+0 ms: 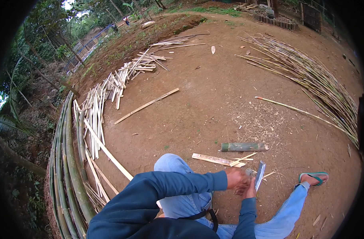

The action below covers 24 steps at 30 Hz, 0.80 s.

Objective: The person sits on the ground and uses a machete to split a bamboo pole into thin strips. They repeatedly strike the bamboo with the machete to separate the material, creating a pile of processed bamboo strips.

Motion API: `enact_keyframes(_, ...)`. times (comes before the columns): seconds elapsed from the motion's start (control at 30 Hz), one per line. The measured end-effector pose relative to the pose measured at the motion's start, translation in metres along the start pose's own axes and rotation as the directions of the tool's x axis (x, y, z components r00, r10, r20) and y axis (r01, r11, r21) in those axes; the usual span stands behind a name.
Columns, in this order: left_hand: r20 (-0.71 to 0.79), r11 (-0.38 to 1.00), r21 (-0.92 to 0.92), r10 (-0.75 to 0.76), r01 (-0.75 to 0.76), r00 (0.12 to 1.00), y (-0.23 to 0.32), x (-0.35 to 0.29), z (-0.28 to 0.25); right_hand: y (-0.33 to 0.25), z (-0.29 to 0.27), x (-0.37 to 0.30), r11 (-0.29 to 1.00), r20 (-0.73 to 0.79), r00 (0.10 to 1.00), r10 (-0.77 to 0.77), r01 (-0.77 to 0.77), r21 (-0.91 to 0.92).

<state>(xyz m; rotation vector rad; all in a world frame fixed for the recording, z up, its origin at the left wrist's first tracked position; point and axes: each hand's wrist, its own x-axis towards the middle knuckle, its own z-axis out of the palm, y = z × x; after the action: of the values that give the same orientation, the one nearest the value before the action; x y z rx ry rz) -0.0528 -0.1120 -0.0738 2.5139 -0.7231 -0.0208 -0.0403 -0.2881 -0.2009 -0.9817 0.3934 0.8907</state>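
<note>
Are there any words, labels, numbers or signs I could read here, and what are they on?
None that I can read. The blade, bamboo section and green sandal show no lettering I can make out; anything in the far background is too small to tell.

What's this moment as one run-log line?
left hand: blurred, grip unclear; right hand: at base of blade; ahead: green bamboo section, flat pale strip

Left arm (150, 195) is coming in bent from lower left, running over the raised left knee (169, 161). Right forearm (247, 214) is pointing nearly straight up-frame. Left hand (236, 178) is sitting just left of and above right hand (250, 190); both are blurring, finger pose unreadable. Right leg (286, 211) is angling out rightward.
</note>
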Motion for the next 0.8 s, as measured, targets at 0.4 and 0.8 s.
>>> enact_keyframes(0.4, -0.261, 0.911, -0.167, -0.41, 0.377, 0.874, -0.033, 0.028, -0.03, 0.074, -0.094, 0.028, 0.186, -0.583, 0.595, -0.553, -0.594, -0.783)
enact_keyframes(0.8, -0.158, 0.755, -0.023, -0.65, 0.655, 0.743, -0.087, 0.024, -0.034, 0.076, -0.091, 0.064, 0.748, -0.657, 0.63, -0.414, -0.175, -0.64)
